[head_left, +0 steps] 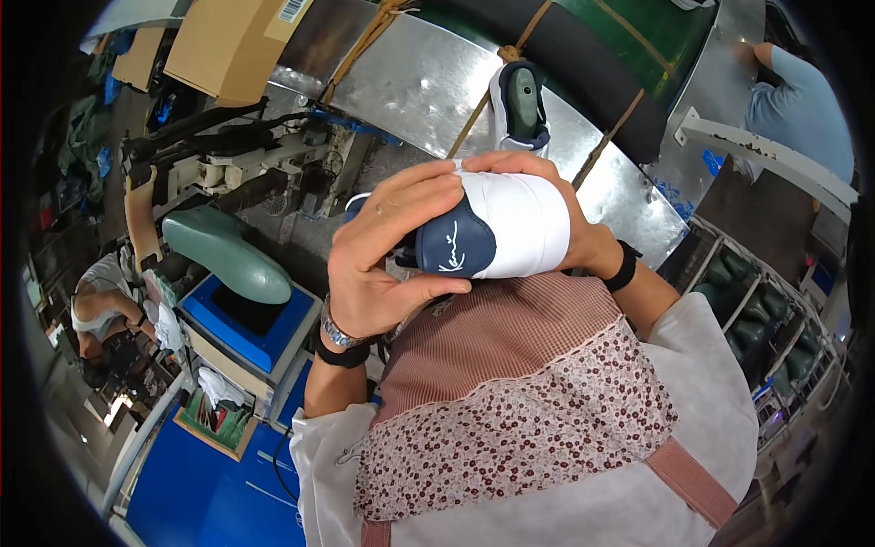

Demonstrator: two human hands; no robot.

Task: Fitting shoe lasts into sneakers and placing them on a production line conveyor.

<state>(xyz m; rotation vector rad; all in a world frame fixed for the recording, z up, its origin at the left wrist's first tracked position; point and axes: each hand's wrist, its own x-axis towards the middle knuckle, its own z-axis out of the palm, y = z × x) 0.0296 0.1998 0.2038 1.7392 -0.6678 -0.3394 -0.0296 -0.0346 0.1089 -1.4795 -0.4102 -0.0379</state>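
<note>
A white shoe upper with a navy patch at one end (524, 223) is held sideways in front of my apron. My left hand (383, 246) grips its navy end, thumb below and fingers over the top. Around the far side and the white end curls my right hand (547, 173), its fingertips close to those of my left. Just beyond my hands, on the metal surface, stands another navy and white shoe (519, 105) with a green last inside. To the left, a bare green last (228, 255) rests on a machine with a blue top.
A metal worktable (392, 82) runs along a dark padded roll and a green belt (629, 36). A cardboard box (232, 46) sits far left. At right, a rack (729, 301) carries several green lasts. Other people work at far right (802, 109) and far left (109, 296).
</note>
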